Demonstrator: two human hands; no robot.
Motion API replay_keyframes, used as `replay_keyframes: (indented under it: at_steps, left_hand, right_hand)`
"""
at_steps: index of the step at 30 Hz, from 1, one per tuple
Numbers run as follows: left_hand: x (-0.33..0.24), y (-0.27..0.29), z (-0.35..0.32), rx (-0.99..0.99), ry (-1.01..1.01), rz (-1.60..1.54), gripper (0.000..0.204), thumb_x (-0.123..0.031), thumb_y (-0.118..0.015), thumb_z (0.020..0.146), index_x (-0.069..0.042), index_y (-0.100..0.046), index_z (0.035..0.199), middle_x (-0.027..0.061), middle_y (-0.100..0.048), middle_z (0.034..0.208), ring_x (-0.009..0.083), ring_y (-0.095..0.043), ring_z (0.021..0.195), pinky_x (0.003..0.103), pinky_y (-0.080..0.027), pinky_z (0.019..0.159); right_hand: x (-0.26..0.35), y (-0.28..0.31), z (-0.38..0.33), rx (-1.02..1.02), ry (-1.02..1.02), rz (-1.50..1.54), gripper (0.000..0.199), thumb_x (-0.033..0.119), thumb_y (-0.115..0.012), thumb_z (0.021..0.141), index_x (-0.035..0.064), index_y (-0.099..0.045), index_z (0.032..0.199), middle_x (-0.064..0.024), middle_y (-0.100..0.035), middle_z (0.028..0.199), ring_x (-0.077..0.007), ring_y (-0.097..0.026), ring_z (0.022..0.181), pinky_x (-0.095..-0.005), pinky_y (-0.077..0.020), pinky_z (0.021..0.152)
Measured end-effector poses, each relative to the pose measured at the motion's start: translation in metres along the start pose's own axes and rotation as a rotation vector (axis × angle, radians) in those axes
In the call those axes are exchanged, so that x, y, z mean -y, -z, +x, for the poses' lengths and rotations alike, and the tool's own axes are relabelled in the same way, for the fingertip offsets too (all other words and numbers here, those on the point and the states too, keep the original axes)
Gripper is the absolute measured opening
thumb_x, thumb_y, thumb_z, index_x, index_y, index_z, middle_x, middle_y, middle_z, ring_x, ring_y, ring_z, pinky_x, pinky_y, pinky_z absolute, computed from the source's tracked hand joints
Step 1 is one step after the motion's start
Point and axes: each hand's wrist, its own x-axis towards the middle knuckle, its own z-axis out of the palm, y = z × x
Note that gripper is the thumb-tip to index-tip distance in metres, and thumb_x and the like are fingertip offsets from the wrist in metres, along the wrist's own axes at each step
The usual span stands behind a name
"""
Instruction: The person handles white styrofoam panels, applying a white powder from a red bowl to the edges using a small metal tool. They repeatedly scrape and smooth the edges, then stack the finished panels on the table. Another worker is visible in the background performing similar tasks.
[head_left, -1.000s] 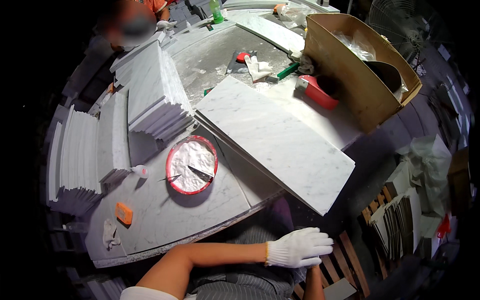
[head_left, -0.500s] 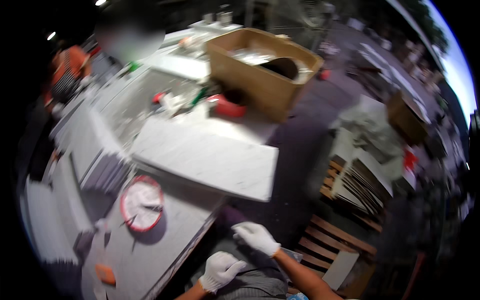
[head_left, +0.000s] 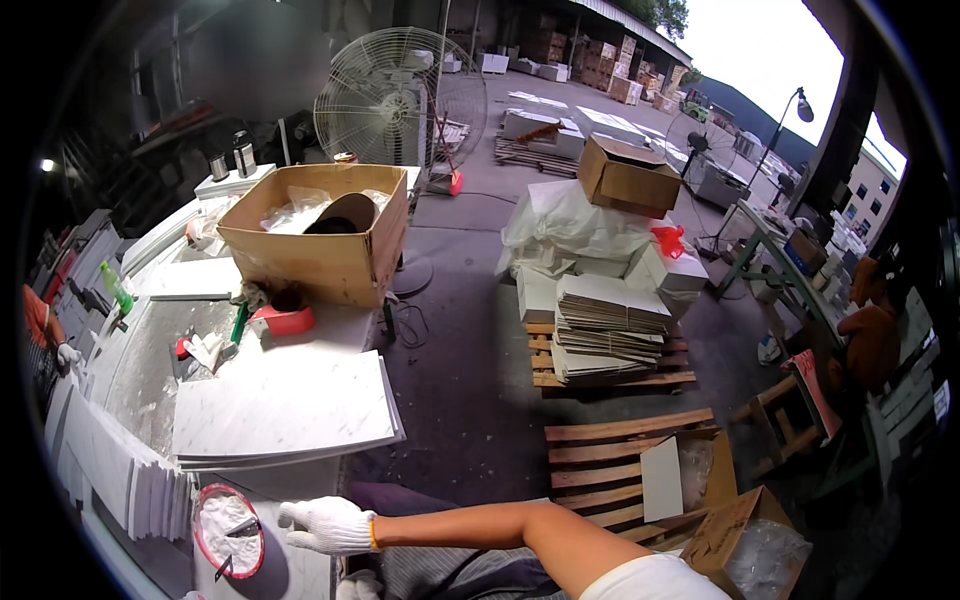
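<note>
My right hand, in a white knit glove with a yellow cuff edge, reaches left across my body. Its fingers are loosely bent and apart, and nothing shows in them. Just beside the fingertips is a red-rimmed bowl of white paste, with dark-bladed scrapers stuck in the paste. My left hand, also gloved, lies low at the bottom edge beneath the right forearm; its fingers are mostly hidden. Beyond the bowl lies a stack of white veined stone slabs on the worktable.
On the table stand a large cardboard box, a red tape dispenser and a green bottle. More slabs lean at left. Wooden pallets, flat cardboard and an open carton lie right. A large fan stands behind.
The view has swung toward the right and up. My right hand has moved left to beside the paste bowl, while my left hand is now mostly below the forearm at the lower edge.
</note>
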Motion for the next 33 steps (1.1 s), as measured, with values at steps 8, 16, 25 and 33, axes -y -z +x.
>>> replay_keyframes:
  at_steps: [8,16,25,33]
  left_hand:
    - [0.036,0.02,-0.007,-0.546,-0.054,-0.099,0.022,-0.013,-0.059,0.094,-0.001,-0.068,0.111,0.0119,-0.069,0.09,0.0258,-0.064,0.081,0.034,-0.05,0.075]
    - [0.018,0.083,-0.006,-0.855,-0.343,0.241,0.019,-0.003,-0.064,0.083,-0.003,-0.066,0.102,0.0145,-0.067,0.087,0.0337,-0.066,0.08,0.042,-0.053,0.073]
    - [0.019,0.062,-0.035,-0.887,-0.219,0.401,0.026,-0.009,-0.066,0.081,-0.006,-0.064,0.107,0.012,-0.065,0.092,0.0339,-0.062,0.087,0.045,-0.049,0.079]
    - [0.012,0.063,-0.025,-0.838,-0.262,0.483,0.031,-0.01,-0.069,0.079,-0.009,-0.062,0.109,0.007,-0.063,0.1,0.0288,-0.061,0.094,0.043,-0.048,0.085]
  right_hand:
    - [0.004,-0.002,0.04,-0.07,0.098,-0.191,0.037,0.033,-0.063,0.088,0.0123,-0.052,0.116,-0.015,-0.059,0.096,-0.0367,-0.063,0.084,-0.046,-0.0521,0.073]
    - [-0.006,-0.016,0.062,-0.083,0.057,-0.025,0.042,0.032,-0.07,0.088,0.0118,-0.056,0.122,-0.0101,-0.065,0.111,-0.0212,-0.07,0.084,-0.0336,-0.0557,0.074]
    - [0.023,-0.035,0.078,0.054,0.238,-0.414,0.045,0.034,-0.07,0.086,0.019,-0.055,0.126,-0.0096,-0.061,0.107,-0.0267,-0.067,0.08,-0.0391,-0.0546,0.067]
    - [0.008,-0.057,0.108,0.024,0.208,-0.492,0.019,0.025,-0.069,0.085,0.0139,-0.068,0.1,-0.0078,-0.063,0.094,-0.0295,-0.066,0.078,-0.0388,-0.0517,0.065]
